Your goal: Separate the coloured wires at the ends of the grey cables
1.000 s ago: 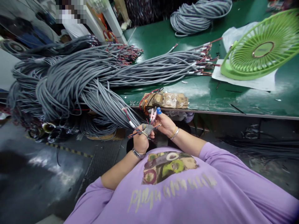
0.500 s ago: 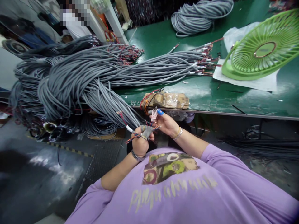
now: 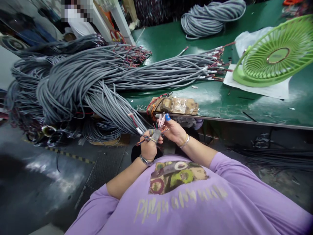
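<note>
My left hand point(image 3: 148, 150) is closed around the end of a grey cable, and its thumb has a grey wrap point(image 3: 155, 135). Thin coloured wires point(image 3: 164, 130) fan out from the grip towards my right hand, and more stick out on the left side. Beside them a cable end with a white sleeve point(image 3: 139, 130) and reddish wires points up. My right hand point(image 3: 176, 132), with a blue cover on one fingertip, pinches a small pale pink clip-like tool point(image 3: 161, 120) just above the wires. Whether the tool touches a wire is too small to tell.
A large bundle of grey cables point(image 3: 70, 78) drapes over the green table point(image 3: 210, 98) and hangs off its left side. A wooden block point(image 3: 182, 105) sits at the front edge. To the right stands a green fan point(image 3: 276, 55); a cable coil point(image 3: 210, 19) lies behind.
My left hand has shifted slightly to the right, and the white-sleeved cable end has moved right with it. My right hand keeps its pinch on the pink tool, almost in place.
</note>
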The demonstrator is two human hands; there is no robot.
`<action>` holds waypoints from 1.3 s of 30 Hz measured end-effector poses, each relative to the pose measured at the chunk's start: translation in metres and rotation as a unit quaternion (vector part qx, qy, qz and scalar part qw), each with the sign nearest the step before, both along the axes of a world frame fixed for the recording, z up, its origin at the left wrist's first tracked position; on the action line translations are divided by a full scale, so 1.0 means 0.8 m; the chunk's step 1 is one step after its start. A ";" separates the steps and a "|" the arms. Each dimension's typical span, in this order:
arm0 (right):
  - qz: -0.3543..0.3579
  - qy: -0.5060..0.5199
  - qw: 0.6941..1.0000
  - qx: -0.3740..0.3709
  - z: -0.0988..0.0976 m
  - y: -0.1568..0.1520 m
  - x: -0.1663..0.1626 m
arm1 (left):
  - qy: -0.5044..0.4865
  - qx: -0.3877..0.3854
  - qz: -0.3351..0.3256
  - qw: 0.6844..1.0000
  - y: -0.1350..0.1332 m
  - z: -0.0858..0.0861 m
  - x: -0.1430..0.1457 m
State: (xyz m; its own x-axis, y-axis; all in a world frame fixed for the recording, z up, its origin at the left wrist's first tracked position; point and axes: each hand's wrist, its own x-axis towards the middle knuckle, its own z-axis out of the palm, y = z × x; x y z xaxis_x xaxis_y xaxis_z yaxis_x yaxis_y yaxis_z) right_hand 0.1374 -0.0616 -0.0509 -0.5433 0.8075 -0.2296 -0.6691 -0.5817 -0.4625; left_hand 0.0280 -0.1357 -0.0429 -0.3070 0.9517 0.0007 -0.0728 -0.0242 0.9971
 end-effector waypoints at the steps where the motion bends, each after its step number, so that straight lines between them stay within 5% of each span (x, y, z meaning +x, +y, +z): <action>1: 0.002 -0.004 1.000 0.006 0.000 0.000 0.000 | 0.005 0.000 -0.002 1.000 0.000 -0.001 0.000; 39: 0.008 -0.048 0.998 0.031 0.001 -0.003 -0.003 | -0.002 -0.040 -0.033 0.999 0.000 0.011 -0.003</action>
State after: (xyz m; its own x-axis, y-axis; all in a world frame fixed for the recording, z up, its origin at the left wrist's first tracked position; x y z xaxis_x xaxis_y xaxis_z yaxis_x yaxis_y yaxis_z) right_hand 0.1351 -0.0637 -0.0500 -0.5346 0.8130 -0.2308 -0.6102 -0.5603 -0.5602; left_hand 0.0255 -0.1359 -0.0341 -0.2429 0.9670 -0.0774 -0.0756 0.0607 0.9953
